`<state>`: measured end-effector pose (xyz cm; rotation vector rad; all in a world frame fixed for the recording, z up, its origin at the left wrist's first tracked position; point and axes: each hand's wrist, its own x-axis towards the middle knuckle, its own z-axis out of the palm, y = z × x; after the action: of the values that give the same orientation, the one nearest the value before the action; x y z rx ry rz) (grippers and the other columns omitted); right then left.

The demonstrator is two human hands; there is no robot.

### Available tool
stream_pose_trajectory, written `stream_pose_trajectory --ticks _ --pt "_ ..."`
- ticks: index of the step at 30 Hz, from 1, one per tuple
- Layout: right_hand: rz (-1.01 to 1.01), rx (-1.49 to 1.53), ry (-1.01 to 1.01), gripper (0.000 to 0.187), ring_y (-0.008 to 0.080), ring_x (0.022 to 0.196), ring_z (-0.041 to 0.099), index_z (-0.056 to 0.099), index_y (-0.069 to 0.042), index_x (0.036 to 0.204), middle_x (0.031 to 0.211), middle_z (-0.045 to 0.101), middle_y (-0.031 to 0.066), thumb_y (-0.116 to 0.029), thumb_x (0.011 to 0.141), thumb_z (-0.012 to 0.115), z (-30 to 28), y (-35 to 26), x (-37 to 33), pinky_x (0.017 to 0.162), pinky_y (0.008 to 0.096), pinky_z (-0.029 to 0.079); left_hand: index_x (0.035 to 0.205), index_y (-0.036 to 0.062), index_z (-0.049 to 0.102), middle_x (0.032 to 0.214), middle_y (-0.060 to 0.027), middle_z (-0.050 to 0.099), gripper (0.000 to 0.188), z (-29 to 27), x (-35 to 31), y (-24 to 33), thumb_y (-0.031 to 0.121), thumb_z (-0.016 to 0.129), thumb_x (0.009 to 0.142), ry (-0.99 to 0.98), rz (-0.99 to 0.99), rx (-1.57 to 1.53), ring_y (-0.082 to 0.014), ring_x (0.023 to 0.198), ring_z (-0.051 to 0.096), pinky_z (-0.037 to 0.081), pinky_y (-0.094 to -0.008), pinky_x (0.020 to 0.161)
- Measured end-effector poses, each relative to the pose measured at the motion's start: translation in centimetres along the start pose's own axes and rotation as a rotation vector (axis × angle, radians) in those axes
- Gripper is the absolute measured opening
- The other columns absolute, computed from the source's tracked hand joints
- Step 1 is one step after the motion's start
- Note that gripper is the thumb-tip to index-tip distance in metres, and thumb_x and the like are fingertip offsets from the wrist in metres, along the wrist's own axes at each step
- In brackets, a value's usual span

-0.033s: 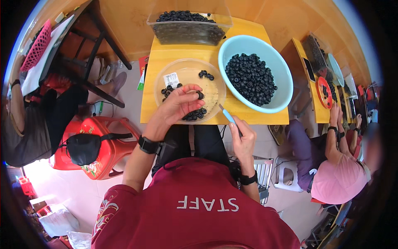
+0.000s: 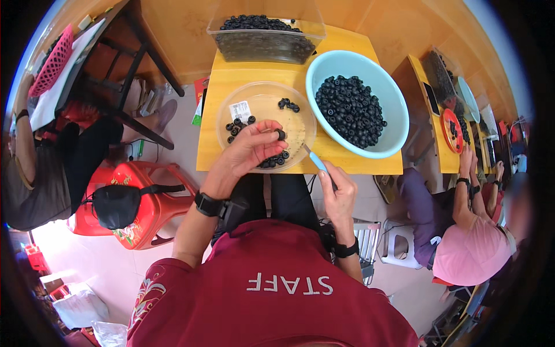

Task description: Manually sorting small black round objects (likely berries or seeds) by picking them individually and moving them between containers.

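My left hand (image 2: 252, 148) pinches a small black ring-shaped part (image 2: 281, 134) between thumb and fingers, above a shallow round clear tray (image 2: 260, 99). Beneath and beside that hand, several more black ring-shaped parts (image 2: 237, 124) lie in the tray near a white label. In my right hand (image 2: 341, 194) is a knife (image 2: 317, 161) with a light blue handle and a narrow blade. The blade points up and left over the tray's right side, apart from the held part. A large light blue basin (image 2: 400, 136), piled with the same black parts, stands to the right.
At the back of the yellow table (image 2: 231, 72) stands a clear plastic box (image 2: 260, 53) of black parts. A red stool (image 2: 167, 202) with a black bag is at the left, near a seated person. Another person in pink (image 2: 471, 251) works at a table on the right.
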<state>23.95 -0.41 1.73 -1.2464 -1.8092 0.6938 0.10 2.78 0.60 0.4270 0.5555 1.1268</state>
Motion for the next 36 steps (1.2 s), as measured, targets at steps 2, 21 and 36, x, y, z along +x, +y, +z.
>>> stream_pose_trajectory --ticks 2,21,36 --pt "-0.026 -0.003 -0.01 0.019 0.0181 0.06 0.055 0.065 0.002 0.102 0.068 0.058 0.0105 -0.007 0.086 0.061 0.4 -0.8 0.4 0.057 0.0298 0.043 0.105 0.0019 0.057 0.097 -0.0077 0.064 0.019 -0.2 -0.4 -0.8 0.003 0.061 0.086 0.012 0.004 -0.078 -0.0188 0.085 0.067 0.057 -0.0268 0.075" --pt "-0.24 -0.084 -0.062 0.017 0.0243 0.051 0.054 0.067 -0.005 0.097 0.066 0.056 0.0094 -0.008 0.08 0.068 1.8 -2.6 1.5 0.047 0.0332 0.042 0.099 0.0045 0.061 0.089 -0.0044 0.065 0.011 0.1 -1.6 -1.8 0.007 0.061 0.088 -0.032 0.022 -0.212 -0.0117 0.078 0.063 0.053 -0.024 0.071" --pt "-0.267 -0.12 -0.052 0.018 0.0265 0.053 0.056 0.067 -0.005 0.098 0.066 0.055 0.0093 -0.009 0.08 0.069 1.7 -2.7 1.6 0.048 0.0349 0.044 0.099 0.005 0.061 0.09 -0.005 0.065 0.011 0.3 -2.0 -1.8 0.005 0.06 0.088 -0.059 0.002 -0.266 -0.0136 0.078 0.065 0.054 -0.0251 0.072"
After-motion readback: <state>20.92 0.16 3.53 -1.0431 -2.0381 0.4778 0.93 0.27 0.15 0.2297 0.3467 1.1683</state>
